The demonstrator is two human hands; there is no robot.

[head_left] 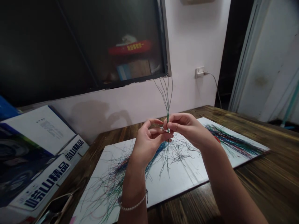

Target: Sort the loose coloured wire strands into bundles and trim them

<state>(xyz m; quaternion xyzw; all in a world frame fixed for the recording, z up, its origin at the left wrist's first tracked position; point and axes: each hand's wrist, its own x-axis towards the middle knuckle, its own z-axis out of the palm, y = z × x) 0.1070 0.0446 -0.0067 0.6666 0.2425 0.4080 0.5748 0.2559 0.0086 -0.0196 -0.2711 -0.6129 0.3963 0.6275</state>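
Note:
A thin bundle of green wires (167, 107) stands upright between my hands, its strands fanning out at the top and again below. My left hand (149, 137) pinches its lower part between thumb and fingers. Just above, my right hand (183, 126) grips the same bundle with thumb and forefinger. Under my hands lies a white board (177, 183) strewn with short dark wire pieces (181, 151). A loose heap of coloured wires (107, 183) spreads over the board's left side, partly behind my left forearm.
Straighter coloured wires (238, 141) lie on the board's right part, beside a small red object (217, 139) half hidden by my right forearm. Printed boxes (50, 130) stand at the left of the wooden table (275, 174). A wall socket (200, 72) has a cable plugged in.

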